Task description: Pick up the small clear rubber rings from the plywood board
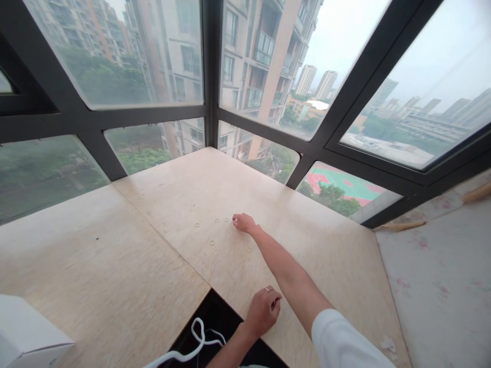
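Stretched far out over the pale stone-look sill, my right hand [244, 223] has its fingers pinched together low at the surface; whatever is between the fingertips is too small to make out. Several small thin rings lie flat around it: one ring [226, 220] just left of the fingertips, a second ring [217, 221] beyond that, a third ring [197, 225] farther left. Nearer to me are a ring [212, 243] and another ring [249, 250]. My left hand [264, 311] is curled closed near the sill's front edge, wearing a finger ring; its palm is hidden.
The sill [153, 235] runs into a window corner with dark frames [210, 71]. A white box [28, 332] stands at lower left. A white cable [180, 355] crosses a black panel [215, 312] by my left forearm. A floral wall [437, 281] bounds the right.
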Tool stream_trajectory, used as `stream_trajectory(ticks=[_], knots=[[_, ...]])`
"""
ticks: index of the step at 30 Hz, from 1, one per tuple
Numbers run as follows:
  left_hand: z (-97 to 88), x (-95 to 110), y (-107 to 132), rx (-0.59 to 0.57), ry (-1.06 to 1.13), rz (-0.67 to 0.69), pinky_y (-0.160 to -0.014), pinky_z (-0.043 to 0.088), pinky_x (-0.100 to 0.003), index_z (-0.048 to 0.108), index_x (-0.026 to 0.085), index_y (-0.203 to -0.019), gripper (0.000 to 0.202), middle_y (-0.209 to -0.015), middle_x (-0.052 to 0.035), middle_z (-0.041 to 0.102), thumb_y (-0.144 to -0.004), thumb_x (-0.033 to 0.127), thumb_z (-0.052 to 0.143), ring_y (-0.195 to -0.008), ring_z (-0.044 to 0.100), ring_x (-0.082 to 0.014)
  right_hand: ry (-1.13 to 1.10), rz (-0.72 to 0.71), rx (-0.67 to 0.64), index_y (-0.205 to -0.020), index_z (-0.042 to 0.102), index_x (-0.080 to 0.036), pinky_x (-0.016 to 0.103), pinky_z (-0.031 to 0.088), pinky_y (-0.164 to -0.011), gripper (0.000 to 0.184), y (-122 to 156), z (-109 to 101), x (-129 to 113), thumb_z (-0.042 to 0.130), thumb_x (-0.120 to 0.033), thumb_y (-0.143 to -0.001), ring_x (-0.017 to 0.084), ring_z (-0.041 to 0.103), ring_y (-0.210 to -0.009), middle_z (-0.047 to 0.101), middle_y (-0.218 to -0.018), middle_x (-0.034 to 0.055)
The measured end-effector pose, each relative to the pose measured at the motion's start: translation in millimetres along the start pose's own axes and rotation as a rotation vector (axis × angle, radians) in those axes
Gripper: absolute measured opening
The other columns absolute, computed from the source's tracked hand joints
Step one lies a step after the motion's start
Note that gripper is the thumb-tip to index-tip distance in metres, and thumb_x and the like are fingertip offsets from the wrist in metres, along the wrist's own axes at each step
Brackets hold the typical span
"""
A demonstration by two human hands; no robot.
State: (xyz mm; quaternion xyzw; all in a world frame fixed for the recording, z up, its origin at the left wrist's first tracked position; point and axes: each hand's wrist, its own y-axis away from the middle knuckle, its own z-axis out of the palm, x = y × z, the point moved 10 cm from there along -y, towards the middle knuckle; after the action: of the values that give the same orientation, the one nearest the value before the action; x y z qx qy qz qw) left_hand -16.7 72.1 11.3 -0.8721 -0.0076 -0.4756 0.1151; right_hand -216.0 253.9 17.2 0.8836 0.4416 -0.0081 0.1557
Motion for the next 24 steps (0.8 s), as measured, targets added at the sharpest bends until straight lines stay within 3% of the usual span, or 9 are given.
stream_trajectory(ticks=[6,15,24], knots=[[-0.6,0,0,-0.007,-0.019,-0.002,-0.060,0.034,-0.025,0.064,0.017,-0.080,0.020,-0.075,-0.0021,0.060,-0.080,0.005,0.049,-0.067,0.053,-0.0146,0.105,-0.033,0.019,-0.122,0.055,-0.018,0.041,0.053,-0.083,0.033,1,-2,4,0.056,-0.034,-0.093,0.020,0.062,-0.099,0.059,-0.120,0.0080],[1.7,-3,0,-0.027,-0.020,-0.009,-0.062,0.036,-0.025,0.066,0.017,-0.083,0.021,-0.079,-0.0034,0.062,-0.079,0.005,0.050,-0.071,0.056,-0.0158,0.294,-0.175,-0.066,-0.118,0.057,-0.017,0.043,0.052,-0.085,0.030,-3,1,-14,0.057,-0.033,-0.092,0.021,0.061,-0.101,0.060,-0.119,0.0078],[0.7,-1,1,-0.024,-0.029,-0.002,-0.063,0.039,-0.025,0.068,0.017,-0.086,0.022,-0.081,-0.0039,0.064,-0.080,0.006,0.050,-0.072,0.057,-0.0158,0.246,-0.191,-0.130,-0.119,0.057,-0.017,0.042,0.053,-0.084,0.032,5,10,-24,0.058,-0.033,-0.092,0.021,0.061,-0.100,0.060,-0.119,0.0079]])
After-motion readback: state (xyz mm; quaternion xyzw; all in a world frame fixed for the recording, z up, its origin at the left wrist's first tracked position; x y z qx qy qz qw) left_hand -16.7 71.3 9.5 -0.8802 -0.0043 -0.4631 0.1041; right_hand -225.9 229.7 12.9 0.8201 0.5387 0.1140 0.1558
